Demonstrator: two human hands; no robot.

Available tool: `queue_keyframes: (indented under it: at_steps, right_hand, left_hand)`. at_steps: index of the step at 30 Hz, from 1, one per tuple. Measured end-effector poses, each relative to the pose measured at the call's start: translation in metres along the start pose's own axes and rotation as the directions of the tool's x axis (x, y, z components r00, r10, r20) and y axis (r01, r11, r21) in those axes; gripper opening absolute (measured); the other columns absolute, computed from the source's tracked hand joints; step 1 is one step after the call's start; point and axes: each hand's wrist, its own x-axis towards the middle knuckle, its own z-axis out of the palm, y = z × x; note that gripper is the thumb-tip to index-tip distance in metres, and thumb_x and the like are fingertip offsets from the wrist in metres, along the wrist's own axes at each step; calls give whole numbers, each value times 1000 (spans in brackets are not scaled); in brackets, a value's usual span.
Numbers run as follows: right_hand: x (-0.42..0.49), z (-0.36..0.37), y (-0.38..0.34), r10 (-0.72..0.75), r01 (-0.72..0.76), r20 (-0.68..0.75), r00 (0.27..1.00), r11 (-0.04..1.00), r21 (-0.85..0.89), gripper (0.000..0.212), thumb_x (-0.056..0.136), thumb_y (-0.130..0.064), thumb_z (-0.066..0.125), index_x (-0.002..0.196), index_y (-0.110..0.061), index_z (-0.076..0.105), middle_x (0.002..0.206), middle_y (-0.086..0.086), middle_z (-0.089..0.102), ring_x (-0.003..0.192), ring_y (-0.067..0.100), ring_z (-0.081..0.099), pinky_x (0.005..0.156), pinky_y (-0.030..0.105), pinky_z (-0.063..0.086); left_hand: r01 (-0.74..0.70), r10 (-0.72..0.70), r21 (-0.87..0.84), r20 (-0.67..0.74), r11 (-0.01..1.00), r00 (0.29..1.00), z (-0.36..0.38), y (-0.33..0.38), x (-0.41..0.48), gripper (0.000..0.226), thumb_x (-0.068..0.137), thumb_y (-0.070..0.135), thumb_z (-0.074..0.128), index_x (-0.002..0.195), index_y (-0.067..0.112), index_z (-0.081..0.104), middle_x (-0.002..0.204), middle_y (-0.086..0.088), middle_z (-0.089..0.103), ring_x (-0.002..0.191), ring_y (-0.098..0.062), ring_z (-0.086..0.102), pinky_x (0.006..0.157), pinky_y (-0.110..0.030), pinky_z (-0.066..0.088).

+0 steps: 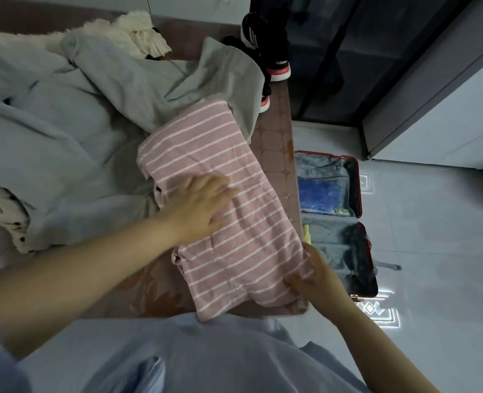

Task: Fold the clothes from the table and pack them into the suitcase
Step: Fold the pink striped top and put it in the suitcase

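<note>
Pink striped garment [234, 222] lies folded by the right edge of the counter [277, 137], left hand [200, 207] pressing flat on it, right hand [319, 276] pinching its near corner, open suitcase [358, 191] on the floor [433, 222] beside

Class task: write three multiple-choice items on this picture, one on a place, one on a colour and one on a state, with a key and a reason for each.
1. Where is the suitcase?
A. on the floor beside the table
B. on the table
C. on a chair

2. What colour is the striped garment?
A. green
B. pink with white stripes
C. black

3. How does the left hand lie?
A. curled in a fist
B. hanging off the table
C. flat on the striped garment

Key:
1 A: its red rim lies on the floor, right of the table edge.
2 B: the cloth is pink with thin white lines.
3 C: the fingers lie straight on the cloth.
</note>
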Motion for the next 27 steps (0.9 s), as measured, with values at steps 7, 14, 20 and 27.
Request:
queue_keyframes:
  at_steps: [7, 14, 20, 27]
  right_hand:
    - [2, -55, -21, -215, 253, 521, 826, 967, -3, 64, 81, -44, 61, 134, -52, 27, 135, -16, 41, 119, 7, 48, 103, 36, 43]
    - [50, -77, -71, -460, 521, 287, 840, 536, -665, 29, 78, -10, 68, 106, -20, 68, 101, 8, 71, 93, 30, 65, 78, 41, 52]
    - [82, -84, -110, -711, 814, 400, 578, 466, -347, 16, 75, -22, 72, 87, -11, 74, 94, -10, 61, 84, 6, 58, 74, 21, 47]
    - [82, -108, -132, -327, 540, 809, 489, 842, 14, 46, 75, -64, 57, 116, -42, 61, 123, -20, 61, 118, 2, 54, 100, 18, 41]
  left_hand:
    - [-160, 205, -299, 126, 941, 971, 30, 46, -90, 51, 83, 24, 46, 133, 20, 43, 135, 0, 50, 124, -11, 39, 110, -23, 21]
    - [371, -275, -234, 358, 899, 892, 31, 107, -74, 125, 49, 91, 40, 148, 20, 11, 154, 1, 17, 141, -19, 17, 118, -39, 3]
    - [586, -552, -198, 204, 786, 809, 39, 117, -60, 97, 49, 65, 70, 125, 11, 43, 109, -9, 65, 90, -29, 67, 80, -45, 53]
    - [556, -478, -478, 286, 680, 830, -10, 88, -82, 61, 81, 25, 64, 136, 22, 36, 122, 0, 57, 110, -22, 56, 84, -23, 39]
